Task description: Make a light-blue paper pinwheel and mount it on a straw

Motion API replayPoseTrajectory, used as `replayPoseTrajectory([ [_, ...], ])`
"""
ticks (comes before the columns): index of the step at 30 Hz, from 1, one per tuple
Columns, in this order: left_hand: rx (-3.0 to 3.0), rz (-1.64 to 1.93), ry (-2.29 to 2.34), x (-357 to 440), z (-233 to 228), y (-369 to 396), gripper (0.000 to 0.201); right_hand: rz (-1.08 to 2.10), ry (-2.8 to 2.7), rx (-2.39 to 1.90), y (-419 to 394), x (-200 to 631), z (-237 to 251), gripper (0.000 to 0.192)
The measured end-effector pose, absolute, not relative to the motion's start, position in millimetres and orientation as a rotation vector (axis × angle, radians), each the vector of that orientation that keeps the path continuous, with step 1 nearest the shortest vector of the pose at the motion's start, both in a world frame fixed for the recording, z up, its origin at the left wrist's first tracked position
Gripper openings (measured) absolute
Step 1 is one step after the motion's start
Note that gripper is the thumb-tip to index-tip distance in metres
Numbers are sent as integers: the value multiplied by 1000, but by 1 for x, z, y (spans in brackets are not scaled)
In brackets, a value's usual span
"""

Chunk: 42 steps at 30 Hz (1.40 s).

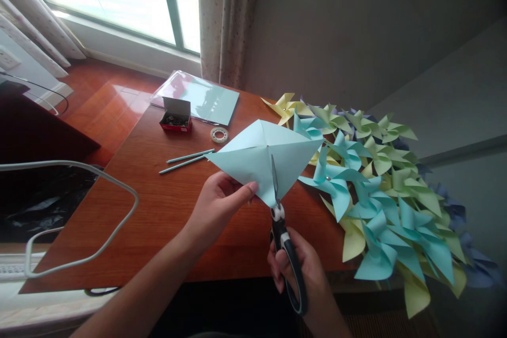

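My left hand [227, 198] pinches the lower left side of a light-blue square of paper [253, 161], thumb on top and fingers beneath. The paper is turned cornerwise, with creases running from its corners and a small mark near its middle. In my right hand [301, 264] is a pair of scissors [278, 216] with black and white handles. Their blades are at the paper's near corner and point up toward the centre. One blade lies over the paper; the other is hidden beneath it.
Many paper pinwheels [380, 195] in blue, green, yellow and purple are heaped on the right. Two thin blue sticks [186, 161], a tape roll [219, 135], a small open box [176, 116] and a plastic-sleeved paper pack [206, 97] lie on the wooden table [134, 206]. A white cable [119, 179] loops at left.
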<state>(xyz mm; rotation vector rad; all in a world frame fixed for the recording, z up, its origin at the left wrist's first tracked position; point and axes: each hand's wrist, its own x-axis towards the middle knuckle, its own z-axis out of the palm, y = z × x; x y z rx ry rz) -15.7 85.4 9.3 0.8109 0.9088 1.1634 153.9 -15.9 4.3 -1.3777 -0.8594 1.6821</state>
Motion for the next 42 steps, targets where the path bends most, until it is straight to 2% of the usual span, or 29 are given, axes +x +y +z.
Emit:
replayPoseTrajectory([
  [26,820,1155,933,-16,9,86,18,1710,-797,-1394,-13,154,8,54],
  [42,827,1124,877,-17,8,87,16,1687,-804,-1393,-13,156,6,49],
])
